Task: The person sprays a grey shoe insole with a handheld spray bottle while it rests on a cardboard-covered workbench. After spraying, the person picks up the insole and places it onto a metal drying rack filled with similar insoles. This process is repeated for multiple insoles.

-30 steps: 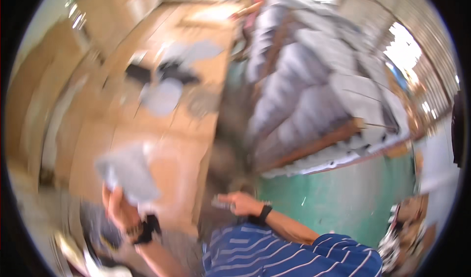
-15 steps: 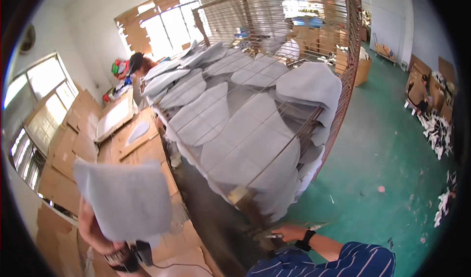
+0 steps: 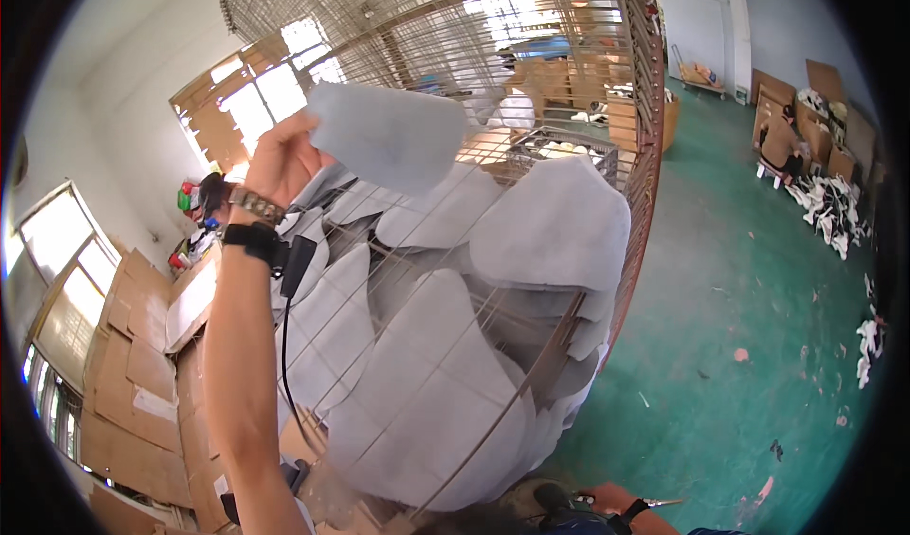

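My left hand (image 3: pixel 284 161) is raised over the rack, fingers closed on the edge of a pale grey sheet piece (image 3: pixel 389 137). A dark strap and a small black device with a cable sit on that wrist. Below, several rounded grey sheet pieces (image 3: pixel 427 393) lie spread over the wire shelf of a metal rack (image 3: pixel 649 156). At the lower edge my right hand (image 3: pixel 607 497) is low and partly hidden, closed around something slim, with a thin pointed end (image 3: pixel 668 502) sticking out to the right; its kind is unclear.
Wire shelves (image 3: pixel 455 23) are tilted up at the rack's back. Cardboard-covered benches (image 3: pixel 142 393) run along the left wall. Another person in a dark cap (image 3: pixel 213 194) is beyond the rack. A seated person (image 3: pixel 782 142) and white scraps (image 3: pixel 829 213) are by the right wall, across the green floor (image 3: pixel 701 364).
My left hand has carried the grey sheet piece from above the cardboard bench up and right, over the rack. My right hand has dropped lower and slightly right, and the view has shifted.
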### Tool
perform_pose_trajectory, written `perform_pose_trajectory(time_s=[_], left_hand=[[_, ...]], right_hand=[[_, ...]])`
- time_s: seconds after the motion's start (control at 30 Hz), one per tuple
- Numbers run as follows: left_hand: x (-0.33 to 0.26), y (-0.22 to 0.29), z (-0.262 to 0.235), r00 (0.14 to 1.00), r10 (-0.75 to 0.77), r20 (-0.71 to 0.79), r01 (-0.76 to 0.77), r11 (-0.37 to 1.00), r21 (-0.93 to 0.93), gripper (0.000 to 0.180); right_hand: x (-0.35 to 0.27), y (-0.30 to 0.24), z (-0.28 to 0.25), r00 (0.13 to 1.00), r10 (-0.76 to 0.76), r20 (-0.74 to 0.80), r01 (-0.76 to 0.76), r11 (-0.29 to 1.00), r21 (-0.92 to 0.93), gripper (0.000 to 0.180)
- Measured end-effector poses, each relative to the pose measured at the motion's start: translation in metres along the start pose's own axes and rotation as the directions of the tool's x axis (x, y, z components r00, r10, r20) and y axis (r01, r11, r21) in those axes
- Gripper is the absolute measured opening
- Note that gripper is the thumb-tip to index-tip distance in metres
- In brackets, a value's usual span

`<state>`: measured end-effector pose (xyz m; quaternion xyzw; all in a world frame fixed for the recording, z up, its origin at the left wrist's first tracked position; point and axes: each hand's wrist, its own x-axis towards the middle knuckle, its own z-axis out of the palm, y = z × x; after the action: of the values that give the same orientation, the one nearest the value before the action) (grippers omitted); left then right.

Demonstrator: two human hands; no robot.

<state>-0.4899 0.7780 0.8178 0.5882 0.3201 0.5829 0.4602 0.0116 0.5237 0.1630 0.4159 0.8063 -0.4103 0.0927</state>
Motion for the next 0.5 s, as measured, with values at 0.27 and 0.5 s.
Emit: perform_pose_trajectory(time_s=[0.27,0.5], left_hand=[[0.045,-0.183,-0.045,0.968,0.203,-0.146,0.152,-0.015,0.988,0.044],[0.033,-0.195,-0.044,0.978,0.21,-0.004,0.022,-0.082,0.996,0.039]], right_hand=[[-0.015,0.012,0.002,0.991,0.107,-0.086,-0.07,0.932,0.355,0.041],[-0.002,-0.011,-0.03,0.999,0.053,0.01,-0.053,0.948,0.314,0.044]])
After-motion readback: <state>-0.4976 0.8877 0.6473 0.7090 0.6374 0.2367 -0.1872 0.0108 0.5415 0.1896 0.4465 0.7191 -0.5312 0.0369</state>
